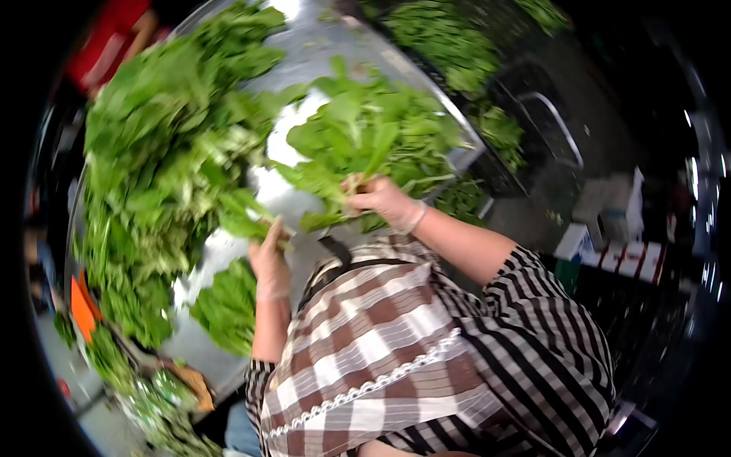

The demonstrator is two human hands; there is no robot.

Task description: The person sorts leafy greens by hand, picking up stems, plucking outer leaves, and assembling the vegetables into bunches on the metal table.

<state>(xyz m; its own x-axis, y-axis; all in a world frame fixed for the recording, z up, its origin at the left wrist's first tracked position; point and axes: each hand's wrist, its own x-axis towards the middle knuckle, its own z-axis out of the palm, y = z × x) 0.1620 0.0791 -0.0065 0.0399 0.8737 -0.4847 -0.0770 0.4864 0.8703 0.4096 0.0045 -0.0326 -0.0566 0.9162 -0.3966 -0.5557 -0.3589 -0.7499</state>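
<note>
My left hand point(269, 260), in a thin see-through glove, is closed on the stem end of a small bunch of leafy greens point(244, 215) pointing up and left. Pinched in the fingers of my right hand point(383, 201), also gloved, are the stems of more leafy greens point(326, 181). Just beyond that hand lies a spread pile of greens point(411, 126). A tall heap of greens point(152, 160) covers the left of the metal table point(308, 38). Beside my left forearm rests a smaller pile point(227, 306).
Crates of greens point(442, 46) stand past the table's right edge, near a dark crate with a metal handle point(560, 126). Boxes point(624, 259) sit farther right. At lower left are an orange object point(82, 306) and bagged greens point(164, 396). A person in red point(103, 46) stands at upper left.
</note>
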